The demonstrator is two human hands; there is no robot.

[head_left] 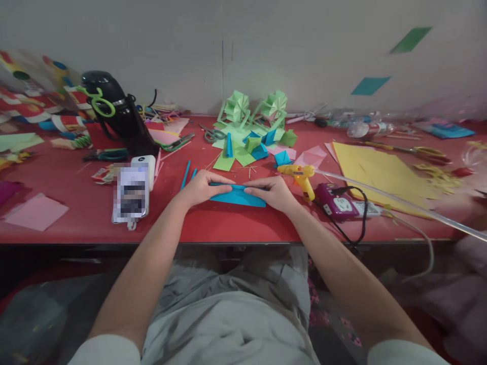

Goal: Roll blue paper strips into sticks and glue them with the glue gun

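Observation:
A folded blue paper sheet [240,195] lies on the red table [213,223] just in front of me. My left hand [201,186] rests on its left end, fingers curled and pressed down along the top fold. My right hand [272,192] presses the right end the same way, fingertips pointing left along the fold. Both hands pinch the sheet flat against the table. Two rolled blue paper sticks [186,175] lie just behind my left hand.
A yellow glue gun [300,177] and a purple power strip [338,205] sit right of my right hand, with a clear tube [399,197] across a yellow sheet [376,175]. Green paper models [253,114], scissors [213,134], a phone [132,195] and a black bag [117,114] stand further back and left.

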